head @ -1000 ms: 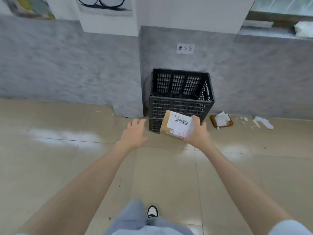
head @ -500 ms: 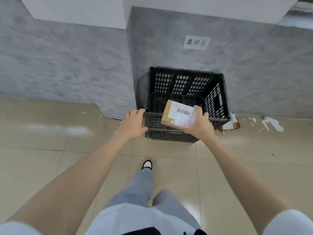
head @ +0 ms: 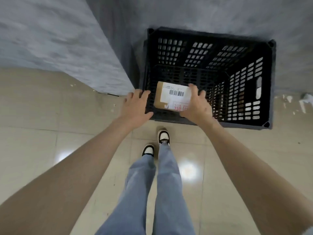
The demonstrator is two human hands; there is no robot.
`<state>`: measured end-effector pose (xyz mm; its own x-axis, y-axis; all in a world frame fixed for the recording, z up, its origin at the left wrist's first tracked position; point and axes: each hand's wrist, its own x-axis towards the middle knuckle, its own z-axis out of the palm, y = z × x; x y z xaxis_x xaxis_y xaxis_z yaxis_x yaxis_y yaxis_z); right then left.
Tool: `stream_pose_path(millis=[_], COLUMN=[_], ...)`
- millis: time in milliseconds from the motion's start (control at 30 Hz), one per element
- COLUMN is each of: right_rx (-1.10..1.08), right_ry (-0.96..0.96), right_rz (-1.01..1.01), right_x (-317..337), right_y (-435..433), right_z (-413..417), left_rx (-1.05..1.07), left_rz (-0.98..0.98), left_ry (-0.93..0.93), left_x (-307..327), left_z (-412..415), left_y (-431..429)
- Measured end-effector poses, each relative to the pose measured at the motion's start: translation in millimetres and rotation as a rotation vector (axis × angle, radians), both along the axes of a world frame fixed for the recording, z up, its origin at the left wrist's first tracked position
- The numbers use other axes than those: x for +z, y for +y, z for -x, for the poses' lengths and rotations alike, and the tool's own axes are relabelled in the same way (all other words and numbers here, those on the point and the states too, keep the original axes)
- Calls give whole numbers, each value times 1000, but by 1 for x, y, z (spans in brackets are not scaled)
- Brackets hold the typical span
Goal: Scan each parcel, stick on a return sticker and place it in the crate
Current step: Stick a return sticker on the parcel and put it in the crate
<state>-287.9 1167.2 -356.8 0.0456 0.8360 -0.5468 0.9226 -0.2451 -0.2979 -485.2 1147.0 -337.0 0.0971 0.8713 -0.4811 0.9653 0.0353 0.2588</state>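
Parcel, a small brown cardboard box (head: 160, 99) with a white barcode label and red-printed return sticker (head: 180, 106), is gripped by the right hand (head: 196, 106) over the black slatted plastic crate (head: 264, 78). Left hand (head: 135, 109) hovers spread, holding nothing, at its near corner. Crate stands on beige floor tiles (head: 42, 133) against a grey wall (head: 50, 39).

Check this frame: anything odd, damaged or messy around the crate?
Only the floor stands out: white scraps lie scattered on the tiles right of the black crate, with small flecks left of it too. The parcel, held over the crate in the right hand, looks intact, with its red-printed sticker on. The left hand is open.
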Motion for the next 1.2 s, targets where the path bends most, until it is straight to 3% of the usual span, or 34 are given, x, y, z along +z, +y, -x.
stream_pose_path(millis=[233, 467, 800, 1033, 1200], right_rx=[116, 180, 190, 255, 132], right_ry=[4, -53, -39, -8, 38], right_rz=[165, 305, 416, 535, 406], right_x=[-80, -139, -191, -197, -161], right_y=[30, 47, 42, 39, 43], right_z=[8, 11, 26, 18, 12], left_rx=[-66, -54, -25, -34, -94], left_rz=[-49, -215, -153, -144, -150], left_ry=[91, 195, 308, 299, 240], left_x=[-47, -79, -90, -82, -65], left_z=[-11, -25, -43, -43, -47], left_y=[16, 24, 12, 13, 9])
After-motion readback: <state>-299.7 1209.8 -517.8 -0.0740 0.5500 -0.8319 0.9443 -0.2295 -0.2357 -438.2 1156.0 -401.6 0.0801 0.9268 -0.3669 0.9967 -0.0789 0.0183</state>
